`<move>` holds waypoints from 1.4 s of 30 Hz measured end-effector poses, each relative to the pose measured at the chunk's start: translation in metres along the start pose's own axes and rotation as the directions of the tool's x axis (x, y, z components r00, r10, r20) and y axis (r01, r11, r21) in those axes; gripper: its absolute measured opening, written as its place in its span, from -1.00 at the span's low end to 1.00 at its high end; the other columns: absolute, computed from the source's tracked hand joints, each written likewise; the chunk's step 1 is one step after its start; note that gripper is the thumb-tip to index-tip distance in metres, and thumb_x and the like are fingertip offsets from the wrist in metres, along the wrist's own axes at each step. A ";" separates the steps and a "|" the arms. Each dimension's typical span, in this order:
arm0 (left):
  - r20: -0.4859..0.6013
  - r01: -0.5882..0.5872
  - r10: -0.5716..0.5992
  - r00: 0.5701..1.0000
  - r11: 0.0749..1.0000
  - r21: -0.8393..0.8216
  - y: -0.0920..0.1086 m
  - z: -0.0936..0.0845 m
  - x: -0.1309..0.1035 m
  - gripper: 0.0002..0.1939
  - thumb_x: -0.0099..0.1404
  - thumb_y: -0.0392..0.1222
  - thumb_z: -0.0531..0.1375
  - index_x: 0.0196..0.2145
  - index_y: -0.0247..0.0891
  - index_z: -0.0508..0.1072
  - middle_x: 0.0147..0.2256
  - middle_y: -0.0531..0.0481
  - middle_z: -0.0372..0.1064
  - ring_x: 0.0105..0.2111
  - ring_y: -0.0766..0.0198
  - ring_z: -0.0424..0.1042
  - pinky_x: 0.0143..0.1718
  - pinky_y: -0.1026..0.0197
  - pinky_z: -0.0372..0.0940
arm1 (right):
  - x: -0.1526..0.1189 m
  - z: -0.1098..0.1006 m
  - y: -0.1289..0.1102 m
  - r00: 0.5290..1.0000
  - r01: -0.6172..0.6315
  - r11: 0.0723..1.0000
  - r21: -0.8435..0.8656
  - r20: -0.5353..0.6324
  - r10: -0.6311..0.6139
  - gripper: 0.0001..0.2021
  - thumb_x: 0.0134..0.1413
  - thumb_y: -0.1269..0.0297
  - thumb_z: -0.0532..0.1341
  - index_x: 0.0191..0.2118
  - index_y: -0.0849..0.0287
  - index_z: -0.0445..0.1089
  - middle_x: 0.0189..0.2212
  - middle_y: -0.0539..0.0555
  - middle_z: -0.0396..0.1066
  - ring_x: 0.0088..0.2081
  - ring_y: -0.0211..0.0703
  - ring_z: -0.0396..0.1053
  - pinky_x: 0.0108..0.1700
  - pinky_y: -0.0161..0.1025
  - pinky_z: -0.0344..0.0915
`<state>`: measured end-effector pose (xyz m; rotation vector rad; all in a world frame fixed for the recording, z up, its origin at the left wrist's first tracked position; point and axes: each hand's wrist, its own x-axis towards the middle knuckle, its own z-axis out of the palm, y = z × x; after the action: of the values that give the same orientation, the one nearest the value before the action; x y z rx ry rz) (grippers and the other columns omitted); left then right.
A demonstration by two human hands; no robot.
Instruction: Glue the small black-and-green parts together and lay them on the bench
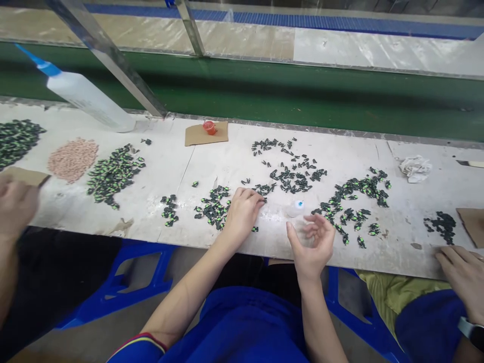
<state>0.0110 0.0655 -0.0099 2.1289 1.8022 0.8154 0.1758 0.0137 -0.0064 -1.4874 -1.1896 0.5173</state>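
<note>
My left hand (pixel 242 212) is closed in a pinch over the table, with a small black part (pixel 264 200) at its fingertips. Beside it lies a heap of black-and-green pieces (pixel 214 207), partly hidden by the hand. Just beyond are loose small black parts (pixel 293 180). My right hand (pixel 313 244) is raised palm inward, thumb and fingers apart, with nothing visible in it. A small white bottle with a blue tip (pixel 299 204) stands just past its fingers. More black-and-green pieces (pixel 353 201) are spread to its right.
A red cup (pixel 209 127) sits on cardboard (pixel 191 137). Leftward are a large white squeeze bottle (pixel 88 98), pinkish parts (pixel 73 159) and black-green heaps (pixel 115 174). Crumpled tissue (pixel 415 168) lies right. Co-workers' hands (pixel 465 275) flank me. A metal post (pixel 109 60) and green belt (pixel 287 96) lie beyond.
</note>
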 end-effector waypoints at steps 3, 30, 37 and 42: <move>0.045 -0.062 0.066 0.997 0.993 -0.098 0.002 -0.007 -0.005 -0.86 0.29 -0.34 0.17 -0.36 -0.22 0.52 -0.32 -0.07 0.46 -0.21 0.09 0.32 -0.18 0.05 0.33 | -0.016 0.001 -0.005 0.992 -0.045 0.999 0.012 0.117 0.043 -0.70 -0.02 0.18 0.34 -0.17 0.18 0.40 -0.39 0.05 0.47 -0.47 -0.24 0.35 -0.41 -0.23 0.35; 0.056 0.019 -0.001 0.998 0.947 -0.321 0.008 -0.030 -0.064 -0.85 0.37 -0.28 0.08 -0.28 -0.20 0.46 -0.34 -0.02 0.48 -0.27 0.21 0.43 -0.26 0.19 0.37 | -0.022 0.015 -0.016 0.789 -0.408 0.899 0.158 0.557 0.260 -0.84 0.06 0.20 0.26 -0.35 0.15 0.56 -0.38 0.07 0.59 -0.32 -0.07 0.56 -0.22 -0.17 0.52; 0.093 0.143 -0.112 0.989 0.873 -0.466 0.021 -0.040 -0.062 -0.90 0.29 -0.25 0.17 -0.28 -0.19 0.50 -0.34 -0.02 0.50 -0.27 0.21 0.45 -0.23 0.19 0.38 | -0.021 0.013 -0.017 0.803 -0.448 0.858 0.252 0.535 0.262 -0.89 -0.07 0.25 0.34 -0.40 0.17 0.55 -0.40 0.06 0.60 -0.36 -0.07 0.57 -0.21 -0.16 0.55; 0.121 0.228 -0.193 0.974 0.810 -0.540 0.031 -0.048 -0.060 -0.91 0.24 -0.21 0.21 -0.31 -0.19 0.54 -0.33 -0.03 0.52 -0.26 0.20 0.47 -0.21 0.18 0.40 | -0.020 0.009 -0.012 0.853 -0.342 0.894 0.289 0.495 0.167 -0.79 -0.08 0.33 0.35 -0.22 0.15 0.54 -0.39 0.04 0.60 -0.42 -0.16 0.56 -0.28 -0.22 0.56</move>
<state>0.0050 -0.0068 0.0294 1.5348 1.4946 1.0443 0.1554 -0.0003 -0.0035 -1.2318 -1.1640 1.2697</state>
